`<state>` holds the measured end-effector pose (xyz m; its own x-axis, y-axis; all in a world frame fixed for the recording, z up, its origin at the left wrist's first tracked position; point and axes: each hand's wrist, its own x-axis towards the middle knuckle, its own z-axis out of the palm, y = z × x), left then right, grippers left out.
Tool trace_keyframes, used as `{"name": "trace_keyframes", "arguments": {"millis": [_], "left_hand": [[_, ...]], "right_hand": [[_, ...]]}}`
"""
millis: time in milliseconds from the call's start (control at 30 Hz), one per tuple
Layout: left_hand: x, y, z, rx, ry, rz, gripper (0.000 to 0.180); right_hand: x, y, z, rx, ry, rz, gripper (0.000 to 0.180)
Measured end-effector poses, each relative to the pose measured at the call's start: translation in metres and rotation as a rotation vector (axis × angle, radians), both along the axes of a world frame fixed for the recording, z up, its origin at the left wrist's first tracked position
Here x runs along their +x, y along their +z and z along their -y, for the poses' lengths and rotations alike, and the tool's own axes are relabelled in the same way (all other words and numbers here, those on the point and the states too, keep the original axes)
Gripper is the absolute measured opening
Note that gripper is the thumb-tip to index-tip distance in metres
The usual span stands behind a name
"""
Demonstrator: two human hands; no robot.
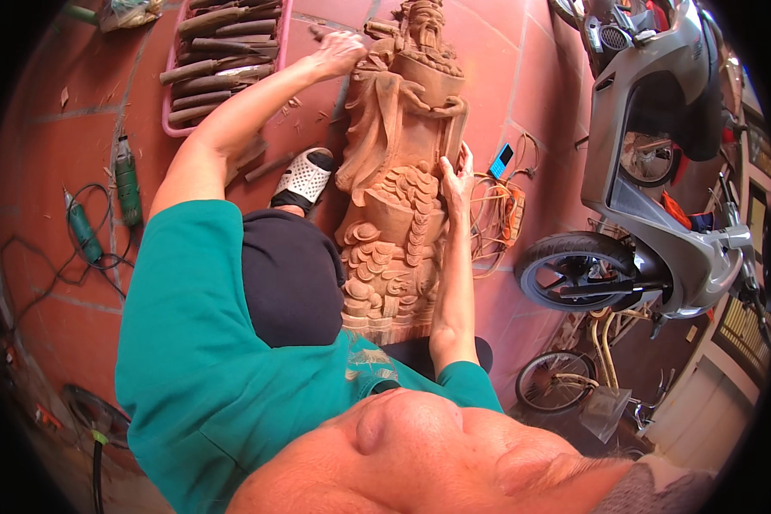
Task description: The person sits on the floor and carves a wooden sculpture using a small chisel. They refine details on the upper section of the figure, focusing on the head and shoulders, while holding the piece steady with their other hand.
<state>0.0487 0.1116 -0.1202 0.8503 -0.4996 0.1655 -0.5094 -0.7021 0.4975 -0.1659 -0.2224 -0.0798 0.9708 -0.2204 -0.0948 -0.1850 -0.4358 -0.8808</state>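
A carved wooden statue [403, 171] of a bearded figure lies lengthwise in front of me, its head at the far end and its base close to my body. My left hand [341, 53] is closed beside the figure's shoulder. A small dark end shows past the fingers, but the thing in them is mostly hidden. Against the statue's right side rests my right hand [458, 178], its fingers stretched out and apart. To the left, a pink basket [176, 131] holds several long wooden-looking tools [218, 83], perhaps chisels.
Two green power tools [127, 180] with cords lie at left on the red tiled floor [68, 146]. A blue phone [501, 160] and an orange corded object [512, 214] lie right of the statue. A grey motorbike [608, 184] and a bicycle [557, 381] stand further right.
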Motion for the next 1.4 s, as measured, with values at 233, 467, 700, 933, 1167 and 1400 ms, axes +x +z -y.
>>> {"name": "trace_keyframes", "arguments": {"millis": [233, 467, 700, 933, 1167, 1400], "left_hand": [[0.002, -0.004, -0.012, -0.044, -0.027, 0.089, 0.009], [-0.001, -0.005, -0.004, 0.006, -0.077, 0.009, 0.009], [0.009, 0.011, 0.0, -0.03, -0.052, -0.05, 0.011], [0.013, -0.012, -0.019, 0.385, -0.185, 0.122, 0.008], [0.013, 0.011, -0.01, -0.22, 0.007, -0.26, 0.017], [0.021, -0.006, -0.004, 0.245, -0.099, -0.059, 0.015]], "right_hand": [[-0.001, 0.005, 0.0, -0.024, -0.013, -0.024, 0.063], [-0.004, 0.007, -0.003, -0.096, 0.028, 0.019, 0.058], [-0.002, 0.005, 0.0, -0.018, -0.018, -0.001, 0.062], [0.001, 0.013, -0.007, -0.145, 0.034, -0.002, 0.06], [-0.002, 0.006, -0.002, -0.036, -0.024, -0.037, 0.06], [-0.006, 0.007, -0.001, -0.014, -0.015, -0.021, 0.062]]}}
